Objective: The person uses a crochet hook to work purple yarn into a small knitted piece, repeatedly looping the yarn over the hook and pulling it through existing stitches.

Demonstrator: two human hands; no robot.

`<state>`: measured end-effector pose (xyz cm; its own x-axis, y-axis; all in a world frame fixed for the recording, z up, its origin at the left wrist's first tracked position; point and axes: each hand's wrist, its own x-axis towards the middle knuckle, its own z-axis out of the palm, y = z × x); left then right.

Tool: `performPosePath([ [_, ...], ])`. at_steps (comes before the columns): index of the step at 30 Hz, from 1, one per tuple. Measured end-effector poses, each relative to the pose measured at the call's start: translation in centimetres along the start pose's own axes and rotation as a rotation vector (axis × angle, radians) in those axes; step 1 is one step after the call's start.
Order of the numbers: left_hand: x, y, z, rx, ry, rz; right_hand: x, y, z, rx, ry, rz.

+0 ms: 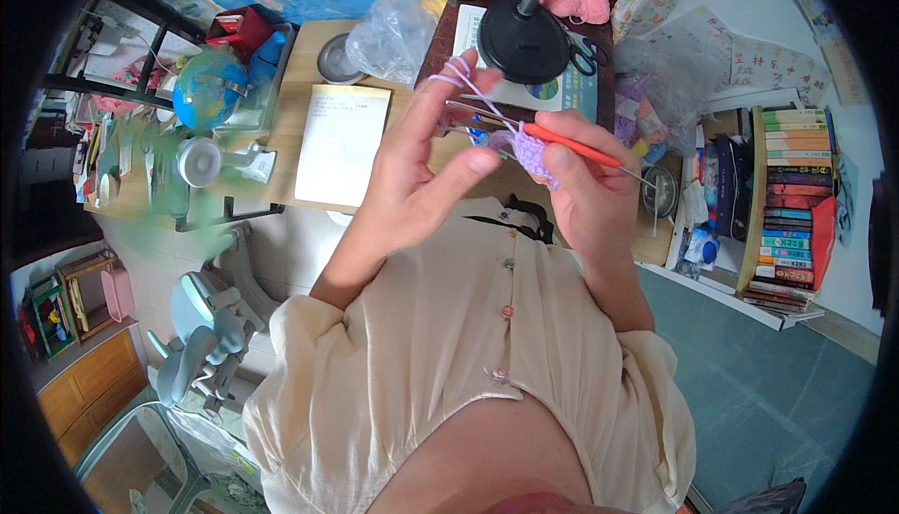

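Observation:
My left hand (421, 170) is raised with thumb and index finger apart, and lilac yarn (484, 98) loops around the index finger. From there the strand runs taut to a small lilac crocheted piece (532, 154). My right hand (597, 184) grips a crochet hook (572, 145) by its red handle, its metal tip pointing toward my left hand. The piece hangs at the hook, against the right fingers; whether they also pinch it is partly hidden. Behind the left fingers, a clear, shiny object (460, 121) is mostly covered.
A black round lamp base (523, 40) and black-handled scissors (588, 56) sit beyond my hands. Left of them lie a notepad with handwriting (342, 149), a metal bowl (340, 59) and a globe (209, 87). Pink yarn (576, 3) is at the back; books (797, 198) stand at right.

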<state>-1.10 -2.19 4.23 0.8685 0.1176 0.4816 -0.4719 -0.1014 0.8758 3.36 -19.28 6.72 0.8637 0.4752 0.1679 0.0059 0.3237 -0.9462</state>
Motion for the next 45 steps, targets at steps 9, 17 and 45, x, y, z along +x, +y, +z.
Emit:
performPosePath([
  [9, 0.1, 1.0, 0.9, -0.572, 0.035, -0.347, -0.4, 0.4, 0.1, -0.022, 0.076, -0.026],
  [17, -0.1, 2.1, 0.8, -0.457, 0.025, -0.292, -0.7, 0.5, 0.2, 0.304, 0.048, 0.039],
  [45, -0.6, 2.6, 1.1, 0.136, 0.054, 0.309, -0.5, 1.3, -0.8, 0.477, -0.180, -0.038],
])
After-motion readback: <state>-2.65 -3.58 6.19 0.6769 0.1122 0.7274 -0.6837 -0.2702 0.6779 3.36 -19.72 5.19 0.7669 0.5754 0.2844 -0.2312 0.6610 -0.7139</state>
